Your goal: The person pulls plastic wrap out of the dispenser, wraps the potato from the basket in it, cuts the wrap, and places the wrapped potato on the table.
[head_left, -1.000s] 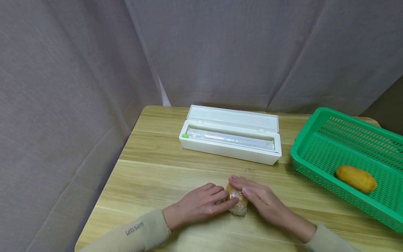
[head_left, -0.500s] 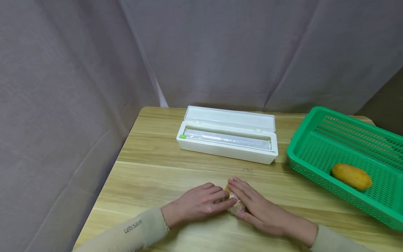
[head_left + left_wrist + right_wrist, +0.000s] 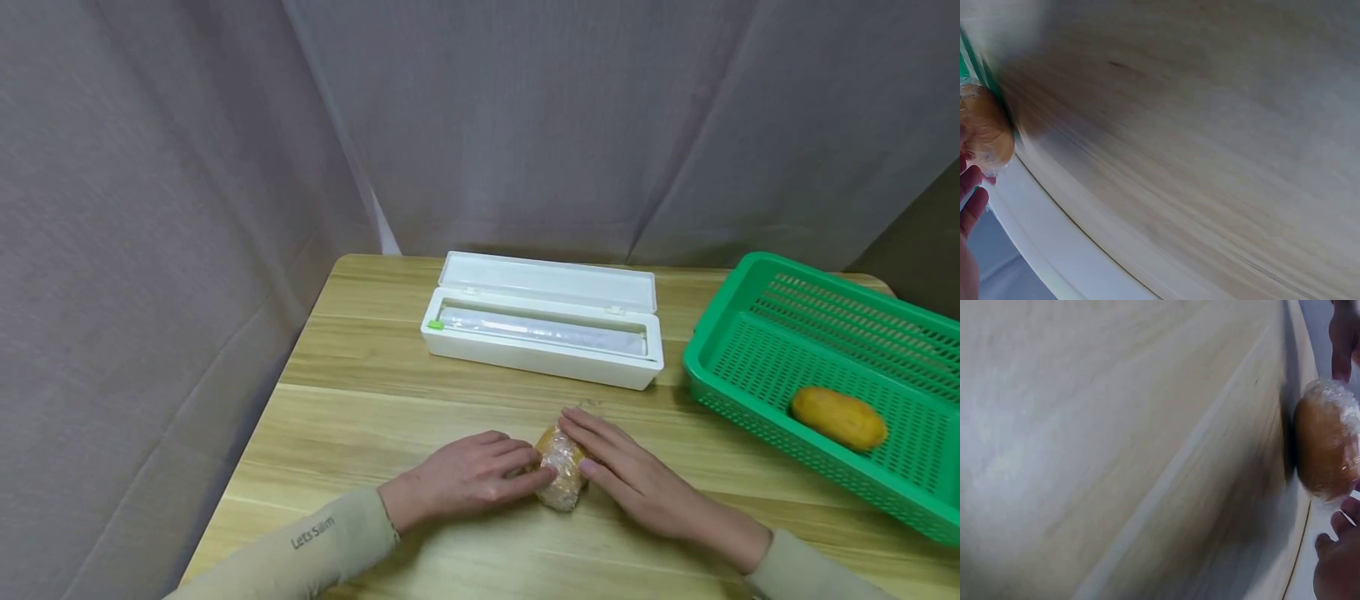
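A mango [image 3: 561,467] in clear plastic wrap lies on the wooden table between both hands. The film looks crumpled and shiny on its upper side and near end. My left hand [image 3: 480,475] holds its left side, fingers bent against it and thumb over the film. Along the other side, my right hand [image 3: 637,479] rests with its fingers nearly straight, the thumb touching the fruit. The left wrist view has the wrapped mango [image 3: 991,131] at its left edge, above the left fingers [image 3: 972,209]. In the right wrist view, the right fingertips [image 3: 1341,522] are just below the mango [image 3: 1322,447].
Behind the hands, a white wrap dispenser [image 3: 543,367] stands with its lid up, a roll of cling film [image 3: 540,329] inside and a green slider [image 3: 435,325] on it. At right, a green basket [image 3: 701,354] holds an unwrapped mango [image 3: 840,418]. Grey curtains [image 3: 487,125] hang behind the table.
My right hand slid down over the mango, then drew back to its right side, uncovering more of it. The left hand stayed almost in place. The view shifted slightly.
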The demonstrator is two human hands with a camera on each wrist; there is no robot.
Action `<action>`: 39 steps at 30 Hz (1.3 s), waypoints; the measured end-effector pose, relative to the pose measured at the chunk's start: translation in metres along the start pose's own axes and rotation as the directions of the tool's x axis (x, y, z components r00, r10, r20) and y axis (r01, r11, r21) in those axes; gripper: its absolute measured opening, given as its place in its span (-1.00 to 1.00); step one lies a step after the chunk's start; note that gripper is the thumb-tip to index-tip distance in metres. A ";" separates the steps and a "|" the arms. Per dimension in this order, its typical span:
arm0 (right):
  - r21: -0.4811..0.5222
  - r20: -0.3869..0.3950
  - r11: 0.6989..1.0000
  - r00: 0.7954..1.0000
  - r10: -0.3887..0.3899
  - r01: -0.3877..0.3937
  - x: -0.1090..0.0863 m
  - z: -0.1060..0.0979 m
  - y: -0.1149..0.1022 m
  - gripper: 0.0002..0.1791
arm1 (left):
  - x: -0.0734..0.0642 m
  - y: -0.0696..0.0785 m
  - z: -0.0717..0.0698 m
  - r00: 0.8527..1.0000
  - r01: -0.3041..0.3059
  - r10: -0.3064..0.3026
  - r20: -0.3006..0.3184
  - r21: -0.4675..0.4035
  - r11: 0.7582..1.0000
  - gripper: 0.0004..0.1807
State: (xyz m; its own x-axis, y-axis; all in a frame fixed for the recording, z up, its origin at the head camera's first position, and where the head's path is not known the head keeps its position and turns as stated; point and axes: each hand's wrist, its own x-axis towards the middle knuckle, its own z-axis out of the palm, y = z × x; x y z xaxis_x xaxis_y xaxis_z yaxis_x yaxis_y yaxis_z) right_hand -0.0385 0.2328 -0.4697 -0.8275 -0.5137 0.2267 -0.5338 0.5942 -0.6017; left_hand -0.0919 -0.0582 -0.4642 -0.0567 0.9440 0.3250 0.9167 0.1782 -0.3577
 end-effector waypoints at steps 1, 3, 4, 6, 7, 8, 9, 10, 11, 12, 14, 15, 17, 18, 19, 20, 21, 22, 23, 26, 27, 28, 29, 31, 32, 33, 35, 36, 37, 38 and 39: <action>-0.006 0.020 1.000 1.000 0.021 -0.021 0.000 0.001 0.001 -0.41 | -0.001 -0.001 0.000 1.000 0.002 -0.002 -0.006 -0.001 1.000 -0.65; -0.007 0.053 0.999 0.997 0.047 -0.047 0.001 0.003 0.004 -0.37 | -0.002 -0.002 0.001 1.000 0.006 -0.006 -0.014 0.006 1.000 -0.65; -0.006 0.068 0.998 0.996 0.057 -0.057 0.001 0.005 0.005 -0.35 | -0.003 -0.002 0.001 1.000 0.010 -0.010 -0.016 0.007 1.000 -0.65; 0.001 0.088 0.998 0.994 0.064 -0.064 0.001 0.008 0.006 -0.30 | -0.004 -0.003 0.001 1.000 0.024 -0.024 -0.016 -0.010 1.000 -0.64; 0.005 0.095 0.998 0.993 0.069 -0.070 0.002 0.009 0.006 -0.27 | -0.004 -0.004 0.001 0.999 0.032 -0.032 -0.012 -0.021 0.999 -0.62; 0.005 0.100 0.998 0.993 0.067 -0.068 0.002 0.010 0.006 -0.24 | -0.005 -0.004 0.001 0.999 0.041 -0.042 -0.004 -0.037 0.998 -0.59; -0.003 0.104 0.998 0.992 0.066 -0.066 0.002 0.012 0.006 -0.22 | -0.005 -0.004 0.000 0.999 0.053 -0.053 0.004 -0.057 0.997 -0.56; -0.012 0.106 0.998 0.992 0.065 -0.064 0.002 0.013 0.006 -0.21 | -0.006 -0.004 0.000 0.998 0.064 -0.063 0.014 -0.074 0.995 -0.52; -0.021 0.106 0.998 0.992 0.063 -0.061 0.002 0.013 0.006 -0.19 | -0.006 -0.004 -0.001 0.997 0.073 -0.071 0.023 -0.088 0.994 -0.49; -0.031 0.106 0.998 0.992 0.062 -0.059 0.001 0.014 0.006 -0.18 | -0.006 -0.005 -0.001 0.996 0.082 -0.079 0.032 -0.103 0.991 -0.46; -0.043 0.104 0.997 0.993 0.063 -0.059 0.001 0.014 0.005 -0.15 | -0.006 -0.005 -0.002 0.995 0.093 -0.089 0.039 -0.120 0.988 -0.45; -0.045 0.102 0.997 0.993 0.063 -0.059 0.001 0.014 0.005 -0.15 | -0.006 -0.005 -0.002 0.995 0.096 -0.091 0.040 -0.122 0.988 -0.45; -0.043 0.094 0.997 0.993 0.065 -0.061 0.000 0.013 0.006 -0.13 | -0.006 -0.005 -0.002 0.995 0.100 -0.096 0.033 -0.124 0.987 -0.47; -0.039 0.088 0.997 0.994 0.067 -0.063 0.001 0.013 0.006 -0.12 | -0.006 -0.005 -0.001 0.995 0.103 -0.101 0.026 -0.120 0.987 -0.47; -0.035 0.080 0.997 0.995 0.065 -0.062 0.001 0.011 0.006 -0.12 | -0.005 -0.005 -0.001 0.994 0.105 -0.103 0.020 -0.110 0.988 -0.47; -0.032 0.073 0.997 0.995 0.066 -0.064 0.001 0.010 0.006 -0.11 | -0.005 -0.005 -0.001 0.994 0.109 -0.108 0.014 -0.104 0.989 -0.47; -0.028 0.065 0.998 0.996 0.063 -0.061 0.002 0.009 0.007 -0.11 | -0.005 -0.005 0.000 0.993 0.115 -0.115 0.007 -0.098 0.989 -0.47; -0.026 0.060 0.998 0.996 0.063 -0.062 0.003 0.007 0.007 -0.09 | -0.005 -0.006 0.001 0.993 0.121 -0.122 0.001 -0.093 0.988 -0.47; -0.025 0.059 0.998 0.996 0.065 -0.063 0.003 0.006 0.008 -0.08 | -0.005 -0.006 0.001 0.992 0.127 -0.128 -0.005 -0.085 0.988 -0.46; -0.033 0.063 0.998 0.996 0.056 -0.054 0.005 0.003 0.011 -0.03 | -0.005 -0.007 0.002 0.988 0.154 -0.156 -0.006 -0.093 0.984 -0.46; -0.040 0.065 0.998 0.997 0.049 -0.047 0.006 0.003 0.012 -0.02 | -0.005 -0.008 0.002 0.986 0.165 -0.166 -0.002 -0.094 0.982 -0.46; -0.052 0.066 0.998 0.997 0.044 -0.040 0.006 0.002 0.013 0.00 | -0.005 -0.009 0.003 0.984 0.177 -0.178 0.001 -0.102 0.979 -0.45; -0.068 0.064 0.997 0.997 0.032 -0.028 0.007 0.002 0.014 0.02 | -0.005 -0.009 0.003 0.982 0.189 -0.190 0.007 -0.112 0.975 -0.45; -0.108 0.050 0.994 0.999 0.000 0.006 0.008 0.002 0.015 0.04 | -0.006 -0.011 0.004 0.977 0.215 -0.214 0.020 -0.131 0.968 -0.43; -0.135 0.040 0.990 0.999 -0.023 0.028 0.009 0.002 0.016 0.06 | -0.006 -0.011 0.004 0.974 0.226 -0.225 0.025 -0.142 0.964 -0.42; -0.165 0.028 0.985 0.998 -0.052 0.056 0.010 0.002 0.016 0.07 | -0.006 -0.012 0.004 0.971 0.239 -0.237 0.029 -0.150 0.959 -0.42; -0.224 0.010 0.967 0.993 -0.121 0.120 0.012 0.003 0.017 0.08 | -0.007 -0.013 0.004 0.965 0.263 -0.260 0.042 -0.174 0.949 -0.41; -0.250 0.004 0.956 0.988 -0.157 0.153 0.014 0.003 0.017 0.08 | -0.007 -0.013 0.005 0.962 0.274 -0.270 0.048 -0.178 0.945 -0.40; -0.275 -0.001 0.943 0.981 -0.195 0.187 0.016 0.003 0.017 0.07 | -0.007 -0.014 0.005 0.958 0.286 -0.281 0.052 -0.181 0.941 -0.40; -0.295 -0.005 0.929 0.972 -0.235 0.223 0.018 0.004 0.017 0.06 | -0.008 -0.014 0.006 0.954 0.299 -0.293 0.059 -0.186 0.936 -0.40; -0.312 -0.007 0.915 0.962 -0.272 0.256 0.020 0.004 0.017 0.05 | -0.008 -0.014 0.006 0.950 0.312 -0.305 0.065 -0.186 0.932 -0.39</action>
State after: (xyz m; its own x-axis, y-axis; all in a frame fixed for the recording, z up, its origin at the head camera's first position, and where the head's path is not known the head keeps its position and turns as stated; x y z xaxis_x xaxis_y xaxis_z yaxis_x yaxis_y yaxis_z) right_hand -0.0635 0.2301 -0.4790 -0.6522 -0.6517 0.3873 -0.7549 0.6050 -0.2531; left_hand -0.1066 -0.0666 -0.4670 -0.3591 0.8607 0.3609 0.9100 0.4087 -0.0693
